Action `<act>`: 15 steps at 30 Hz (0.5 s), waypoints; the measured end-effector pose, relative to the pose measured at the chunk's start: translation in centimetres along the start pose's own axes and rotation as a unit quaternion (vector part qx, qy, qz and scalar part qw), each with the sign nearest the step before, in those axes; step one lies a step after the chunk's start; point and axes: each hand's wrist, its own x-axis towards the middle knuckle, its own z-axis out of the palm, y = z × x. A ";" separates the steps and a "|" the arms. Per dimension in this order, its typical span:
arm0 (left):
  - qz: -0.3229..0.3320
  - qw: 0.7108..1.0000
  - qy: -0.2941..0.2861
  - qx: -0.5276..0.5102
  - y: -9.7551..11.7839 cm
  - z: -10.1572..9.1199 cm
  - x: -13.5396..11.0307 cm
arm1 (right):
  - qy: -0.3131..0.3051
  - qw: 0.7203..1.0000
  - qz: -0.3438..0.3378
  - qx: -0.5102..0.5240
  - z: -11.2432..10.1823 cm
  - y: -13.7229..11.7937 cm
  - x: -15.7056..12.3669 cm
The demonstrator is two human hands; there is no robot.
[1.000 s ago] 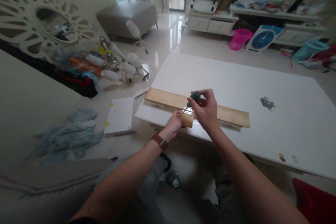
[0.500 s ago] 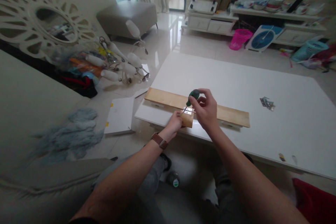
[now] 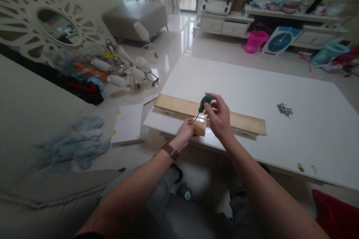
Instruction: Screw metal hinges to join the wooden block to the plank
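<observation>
My right hand [image 3: 219, 115] is closed around the green handle of a screwdriver [image 3: 205, 101]. The screwdriver's tip points down at a silver metal hinge [image 3: 200, 118]. That hinge lies across the joint between a long wooden board [image 3: 176, 105] and a short wooden block [image 3: 199, 128]. With its fingers, my left hand [image 3: 186, 131] grips the short block on its left side, near the table's front edge. Whether the tip sits in a screw is too small to tell.
The wood lies on a large white table [image 3: 238, 78]. A small pile of metal hinges [image 3: 285, 110] is on its right part, with a small brass-coloured piece [image 3: 300, 167] near the front edge. A white panel [image 3: 127, 123] and a lamp with several white shades [image 3: 137, 63] are on the left.
The screwdriver handle has tilted slightly to the left and my right fingers have shifted over its top. My left hand and the wood stay in place.
</observation>
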 end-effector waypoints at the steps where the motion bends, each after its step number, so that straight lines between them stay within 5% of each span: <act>1: 0.002 1.000 -0.001 0.000 0.0 0.0 0.0 | 0.008 1.000 0.000 -0.004 0.1 0.0 0.0; 15: 0.004 1.000 0.002 0.000 -0.2 -0.1 0.2 | 0.015 1.000 -0.012 -0.009 0.1 -0.1 0.0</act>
